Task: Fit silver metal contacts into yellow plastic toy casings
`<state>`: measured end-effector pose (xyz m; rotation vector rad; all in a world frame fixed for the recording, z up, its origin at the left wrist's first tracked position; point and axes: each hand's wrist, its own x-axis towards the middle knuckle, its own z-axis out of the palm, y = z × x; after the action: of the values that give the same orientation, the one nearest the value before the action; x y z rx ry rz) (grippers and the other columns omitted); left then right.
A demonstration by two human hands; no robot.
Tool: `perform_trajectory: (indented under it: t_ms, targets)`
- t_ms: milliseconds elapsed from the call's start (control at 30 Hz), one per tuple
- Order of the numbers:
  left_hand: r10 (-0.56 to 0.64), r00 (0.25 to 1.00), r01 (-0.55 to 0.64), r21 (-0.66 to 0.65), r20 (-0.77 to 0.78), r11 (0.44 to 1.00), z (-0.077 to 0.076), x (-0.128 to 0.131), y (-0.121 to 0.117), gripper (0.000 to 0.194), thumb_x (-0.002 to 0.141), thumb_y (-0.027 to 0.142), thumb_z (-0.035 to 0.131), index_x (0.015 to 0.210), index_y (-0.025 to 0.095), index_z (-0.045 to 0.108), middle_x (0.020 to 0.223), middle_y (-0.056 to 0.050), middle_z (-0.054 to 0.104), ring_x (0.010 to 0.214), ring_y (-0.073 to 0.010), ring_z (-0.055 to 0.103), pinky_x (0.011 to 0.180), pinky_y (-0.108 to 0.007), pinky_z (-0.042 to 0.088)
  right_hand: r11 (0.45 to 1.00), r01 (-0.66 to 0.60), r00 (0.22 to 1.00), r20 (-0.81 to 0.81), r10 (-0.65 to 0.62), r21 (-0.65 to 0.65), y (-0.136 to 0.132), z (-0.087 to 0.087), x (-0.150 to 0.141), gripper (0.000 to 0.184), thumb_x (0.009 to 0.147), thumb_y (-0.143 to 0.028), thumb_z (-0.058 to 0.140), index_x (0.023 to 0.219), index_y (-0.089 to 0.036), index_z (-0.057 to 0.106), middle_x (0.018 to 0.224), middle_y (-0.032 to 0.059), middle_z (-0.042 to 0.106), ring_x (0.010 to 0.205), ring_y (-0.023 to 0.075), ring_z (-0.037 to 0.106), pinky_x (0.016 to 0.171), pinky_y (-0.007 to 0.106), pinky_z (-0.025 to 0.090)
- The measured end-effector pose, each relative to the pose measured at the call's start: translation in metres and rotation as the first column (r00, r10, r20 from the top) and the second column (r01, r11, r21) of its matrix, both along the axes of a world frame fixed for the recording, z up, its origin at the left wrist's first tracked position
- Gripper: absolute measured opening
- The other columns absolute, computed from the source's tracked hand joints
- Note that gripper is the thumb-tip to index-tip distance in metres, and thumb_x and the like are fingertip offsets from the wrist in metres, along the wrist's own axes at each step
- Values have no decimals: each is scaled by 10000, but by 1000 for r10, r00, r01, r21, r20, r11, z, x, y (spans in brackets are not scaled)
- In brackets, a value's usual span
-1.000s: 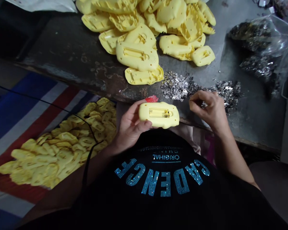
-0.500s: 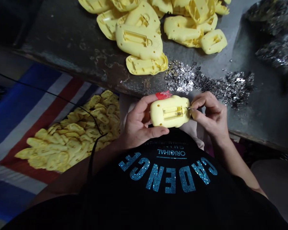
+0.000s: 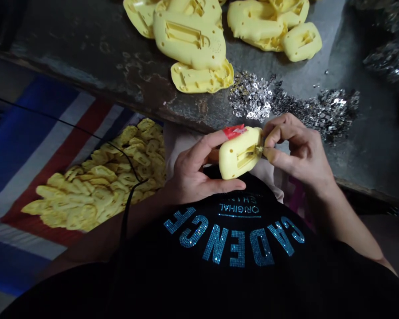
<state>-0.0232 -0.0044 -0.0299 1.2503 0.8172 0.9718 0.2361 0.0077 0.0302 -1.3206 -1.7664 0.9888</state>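
My left hand [image 3: 194, 170] grips a yellow plastic shell [image 3: 228, 160] from its left end, thumb along the near edge and a red-wrapped finger on the far edge. The shell is tilted, and its recessed battery compartment [image 3: 244, 158] faces up. At the compartment's right end, my right hand [image 3: 297, 148] pinches a small metal battery contact [image 3: 260, 150] between thumb and forefinger. The fingertips partly cover this contact, so how far it sits in the shell cannot be made out.
Loose small metal contacts [image 3: 252, 95] lie heaped on the dark metal table [image 3: 96, 62], beyond my hands. More yellow shells [image 3: 189, 40] are piled at the back. Clear bags [image 3: 390, 62] sit at right. Many shells [image 3: 96, 181] cover a striped sheet [image 3: 83, 117] below left; a black cable [image 3: 66, 124] crosses it.
The shell has turned in my left hand, its right end swinging away from me, and has shifted slightly right. My right hand has tilted with it, still pinching at the compartment's right end.
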Motion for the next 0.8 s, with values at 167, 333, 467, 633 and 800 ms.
perform_trajectory:
  t_ms: [167, 333, 467, 633, 800]
  targets:
    - [-28, 998, 35, 140, -56, 989, -6, -1, -1, 917, 708, 415, 1044, 1537, 376, 655, 1626, -15, 658, 1524, -437, 598, 1311, -626, 510, 999, -51, 998, 36, 52, -15, 7, 3, 2, 151, 870, -323, 798, 783, -264, 689, 1008, 56, 724, 1032, 272, 683, 922, 478, 585]
    - [-32, 998, 43, 194, -58, 980, -3, 0, -1, 922, 729, 417, 1045, 1555, 349, 642, 1619, -33, 661, 1490, -419, 631, 1274, -594, 545, 996, -81, 994, 65, 83, -27, 12, 2, 3, 107, 849, -297, 807, 803, -244, 727, 1274, 102, 740, 1228, 321, 695, 1035, 520, 592]
    - [-23, 993, 44, 191, -112, 981, -2, -1, 2, 908, 716, 458, 1042, 1533, 339, 662, 1617, -41, 660, 1502, -446, 611, 1264, -621, 554, 994, -91, 993, 76, 96, -66, 13, 1, 3, 97, 844, -287, 800, 800, -246, 725, 1313, 104, 747, 1266, 324, 693, 1069, 521, 591]
    - [-42, 994, 62, 214, -97, 975, -5, -1, 4, 926, 714, 446, 1045, 1546, 361, 648, 1602, -18, 664, 1520, -435, 595, 1290, -617, 525, 992, -103, 992, 65, 108, -79, 15, 0, 2, 142, 850, -319, 819, 774, -245, 725, 1260, 92, 766, 1182, 298, 723, 1036, 477, 602]
    - [-21, 994, 40, 183, -104, 982, -5, -1, 2, 931, 692, 457, 1053, 1531, 354, 663, 1597, -33, 664, 1515, -443, 593, 1270, -616, 551, 991, -99, 994, 35, 103, -95, 14, -4, 2, 196, 884, -398, 848, 805, -256, 739, 1221, 82, 778, 1160, 281, 720, 1023, 455, 611]
